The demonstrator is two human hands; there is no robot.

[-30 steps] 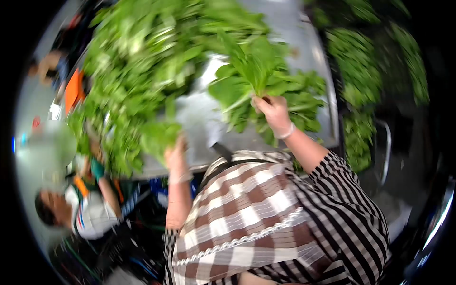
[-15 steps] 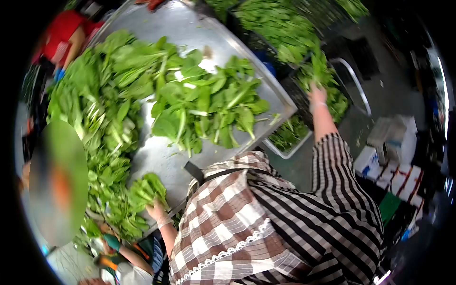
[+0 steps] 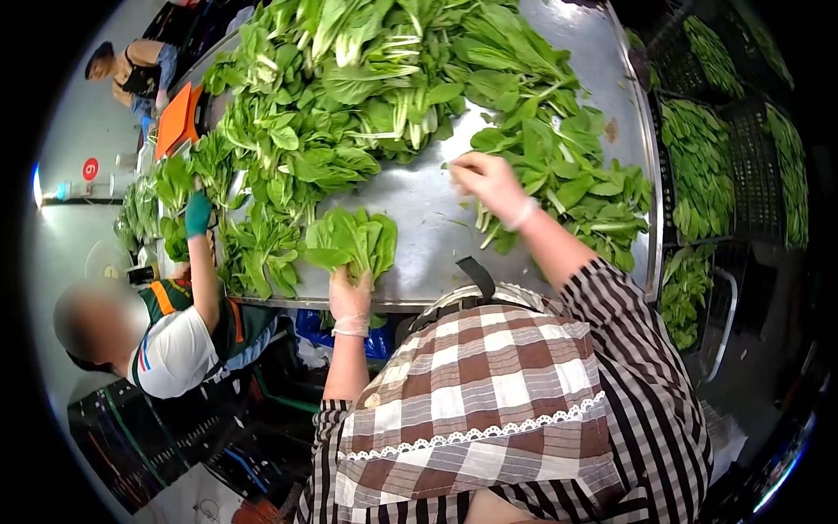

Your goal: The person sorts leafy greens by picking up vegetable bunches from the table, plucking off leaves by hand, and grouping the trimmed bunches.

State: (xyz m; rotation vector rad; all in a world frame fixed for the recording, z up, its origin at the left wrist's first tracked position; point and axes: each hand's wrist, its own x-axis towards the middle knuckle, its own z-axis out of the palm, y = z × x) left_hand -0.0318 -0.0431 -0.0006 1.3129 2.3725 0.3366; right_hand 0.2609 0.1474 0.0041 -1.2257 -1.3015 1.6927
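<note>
My left hand (image 3: 351, 301), in a thin clear glove, grips a small bunch of leafy greens (image 3: 353, 240) by the stems at the table's near edge. The leaves point away from me. My right hand (image 3: 496, 188), gloved the same way, is over bare metal with its fingers curled together. Nothing shows between them. Just right of that hand lies a loose pile of greens (image 3: 572, 166). A larger heap of leafy greens with pale stems (image 3: 349, 96) spreads across the far and left side of the metal table (image 3: 428, 218).
At right stand black crates (image 3: 751, 166) packed with greens (image 3: 696, 166), near a curved metal handle (image 3: 723, 323). To the left, a co-worker's green-gloved hand (image 3: 198, 214) touches greens. Another person (image 3: 140, 74) is farther back, by an orange object (image 3: 178, 120).
My right hand has left the greens in the crate at right and come back over the table. My left hand still holds its bunch. The view has turned left.
</note>
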